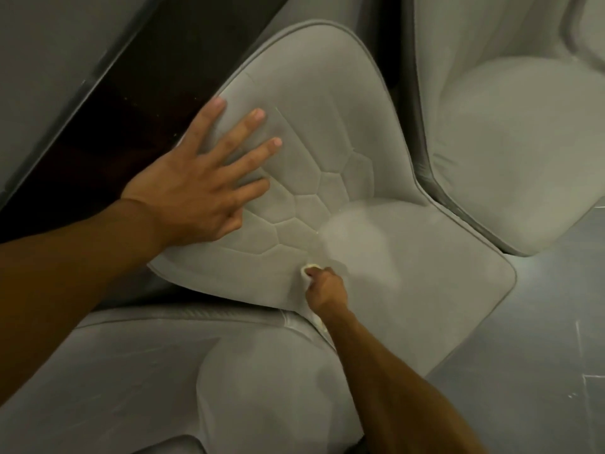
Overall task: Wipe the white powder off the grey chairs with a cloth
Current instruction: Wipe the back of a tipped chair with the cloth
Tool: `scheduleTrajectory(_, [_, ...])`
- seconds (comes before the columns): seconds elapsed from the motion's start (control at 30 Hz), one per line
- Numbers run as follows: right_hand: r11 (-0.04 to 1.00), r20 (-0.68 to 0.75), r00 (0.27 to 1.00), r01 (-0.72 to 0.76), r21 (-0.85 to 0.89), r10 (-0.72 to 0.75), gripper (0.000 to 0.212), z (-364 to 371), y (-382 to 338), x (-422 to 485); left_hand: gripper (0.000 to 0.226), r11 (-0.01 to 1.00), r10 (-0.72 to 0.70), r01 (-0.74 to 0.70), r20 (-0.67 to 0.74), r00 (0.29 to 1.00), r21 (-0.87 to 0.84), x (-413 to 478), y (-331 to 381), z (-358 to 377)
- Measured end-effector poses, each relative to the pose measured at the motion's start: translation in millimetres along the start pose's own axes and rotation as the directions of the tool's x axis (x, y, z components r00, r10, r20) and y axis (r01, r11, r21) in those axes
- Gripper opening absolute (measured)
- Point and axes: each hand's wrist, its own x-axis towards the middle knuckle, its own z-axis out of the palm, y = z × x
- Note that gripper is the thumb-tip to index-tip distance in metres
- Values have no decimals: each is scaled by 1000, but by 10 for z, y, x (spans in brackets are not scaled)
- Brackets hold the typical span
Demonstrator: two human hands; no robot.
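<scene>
**Head cam: mid chair part-wiped, powder patch left on seat**

Left hand lies flat on the quilted back of the mid chair, fingers straight and spread, bracing it. Right hand is down at the crease btw back and seat. Its fingers are curled tight round a small white cloth, w/ only a corner showing past the knuckles.

Powder, a pale cloudy patch, sits on the seat just beyond the cloth and fans from the crease twd the front edge. The quilted back looks clean, so prob done there. The seat is the job in hand, and most of the patch is left.

Near chair, at the bottom, shows faint whitish streaks, so it likely needs a pass too. Right chair looks pale on its seat, but powder or just light? Can't tell. Call it early-to-mid: one chair partway, the others not yet cleaned, as far as I can judge.
</scene>
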Motion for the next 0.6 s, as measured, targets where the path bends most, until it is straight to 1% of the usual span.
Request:
scheduleTrajectory(0.03, [999, 4, 999, -39, 17, 39, 46, -69, 81, -26, 72, 1000, -3, 3, -7, 1000, 0, 0, 2, 3])
scheduleTrajectory(0.07, [997, -27, 998, -53, 52, 54, 46, -133, 140, -60, 71, 1000, -1, 1, -14, 1000, 1, 0, 5, 16])
scheduleTrajectory(0.13, [995, -106, 994, -14, 94, 24, 46, -250, 217, -139, 71, 1000, -5, 5, -29, 1000, 5, -9, 9, 23])
scheduleTrajectory(0.17, [994, -118, 993, 1, 110, 12, 45, -294, 243, -167, 70, 1000, -8, 8, -29, 1000, 5, -6, 5, 21])
scheduleTrajectory(0.27, [988, -131, 991, -1, 157, 21, 45, -452, 335, -327, 70, 1000, -11, 11, -19, 1000, 22, -13, 15, 5])
scheduleTrajectory(0.43, [951, -159, 983, -35, 307, 88, 42, -776, 469, -723, 69, 1000, -12, 12, -9, 1000, -15, -48, 5, -34])
scheduleTrajectory(0.6, [928, -196, 972, -51, 369, 131, 42, -1259, 478, -853, 69, 999, 7, -7, -12, 1000, -50, -34, 9, -21])
